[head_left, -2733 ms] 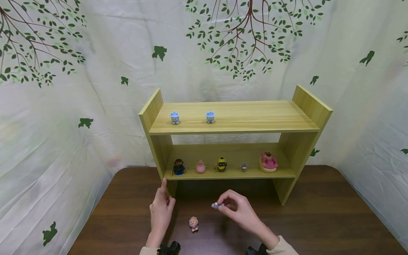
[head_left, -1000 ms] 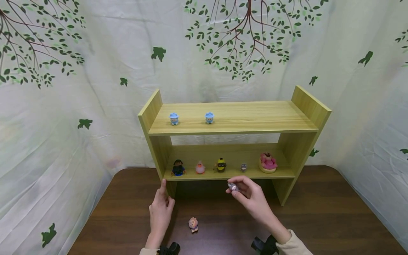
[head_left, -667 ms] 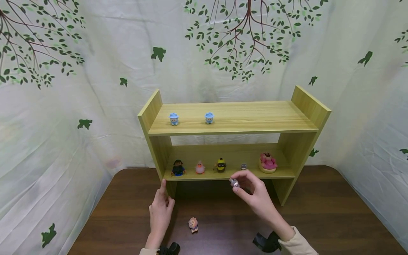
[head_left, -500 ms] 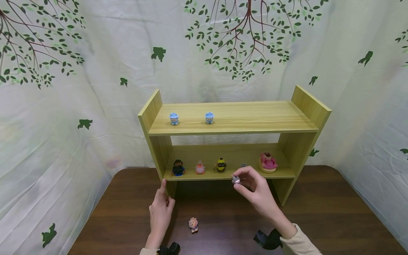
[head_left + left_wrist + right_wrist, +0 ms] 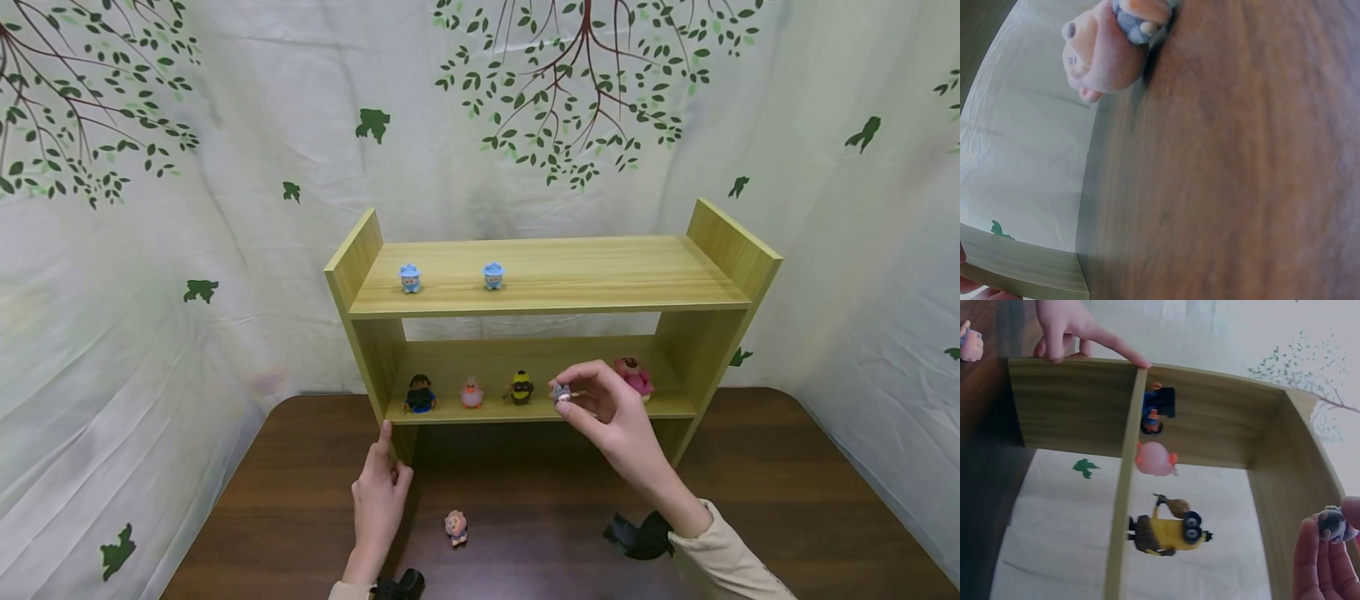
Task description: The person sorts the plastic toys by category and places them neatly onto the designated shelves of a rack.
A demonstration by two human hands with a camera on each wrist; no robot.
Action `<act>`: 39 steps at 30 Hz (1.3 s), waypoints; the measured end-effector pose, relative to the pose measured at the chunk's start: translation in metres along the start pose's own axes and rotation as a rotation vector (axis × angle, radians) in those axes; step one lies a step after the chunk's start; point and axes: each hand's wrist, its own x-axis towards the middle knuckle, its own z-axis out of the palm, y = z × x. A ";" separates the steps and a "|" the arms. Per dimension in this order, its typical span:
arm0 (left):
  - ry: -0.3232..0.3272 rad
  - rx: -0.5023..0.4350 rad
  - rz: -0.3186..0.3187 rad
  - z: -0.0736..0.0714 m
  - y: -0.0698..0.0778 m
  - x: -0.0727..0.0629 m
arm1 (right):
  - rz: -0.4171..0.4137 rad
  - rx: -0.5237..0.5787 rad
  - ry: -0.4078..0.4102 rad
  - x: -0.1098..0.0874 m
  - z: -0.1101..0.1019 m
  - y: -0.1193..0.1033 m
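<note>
My right hand (image 5: pixel 626 429) pinches a small grey toy figurine (image 5: pixel 562 393) between thumb and fingertips. It is at the middle board of the wooden shelf (image 5: pixel 480 418), between a yellow minion figurine (image 5: pixel 521 387) and a pink bear figurine (image 5: pixel 634 377), which the hand partly covers. In the right wrist view the grey figurine (image 5: pixel 1333 524) shows at the fingertips. My left hand (image 5: pixel 377 504) touches the board's left front corner with a straight index finger; its other fingers are bent. A pink-headed figurine (image 5: pixel 456 527) lies on the table between both arms, large in the left wrist view.
A dark-clothed figurine (image 5: pixel 420 394) and a pink chick-like figurine (image 5: pixel 472 392) stand left of the minion. Two blue-hatted figurines (image 5: pixel 410 278) are on the top board. A leaf-patterned white cloth (image 5: pixel 262 242) hangs behind the brown table (image 5: pixel 750 517).
My right hand has carried the grey figurine up and to the right, from over the table to the middle board. It now covers the small grey figurine standing there. My left hand stays put.
</note>
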 end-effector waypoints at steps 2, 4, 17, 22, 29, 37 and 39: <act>0.000 0.001 -0.001 0.000 0.000 0.000 | -0.005 -0.021 0.005 0.004 -0.001 -0.003; 0.001 0.003 -0.001 0.000 0.000 0.000 | 0.003 -0.040 0.007 0.007 -0.002 -0.006; 0.010 -0.003 0.008 0.000 0.000 0.001 | -0.001 -0.037 0.031 0.024 -0.006 -0.020; 0.010 -0.005 0.004 0.000 0.000 0.000 | -0.067 -0.012 0.030 0.031 -0.007 -0.025; 0.012 -0.003 0.010 0.001 0.000 0.000 | -0.096 -0.057 0.042 0.043 -0.009 -0.034; 0.015 0.001 0.021 0.001 0.000 0.001 | -0.080 -0.109 0.084 0.058 -0.014 -0.041; 0.018 0.001 0.023 0.001 0.000 0.001 | -0.078 -0.110 0.087 0.062 -0.015 -0.042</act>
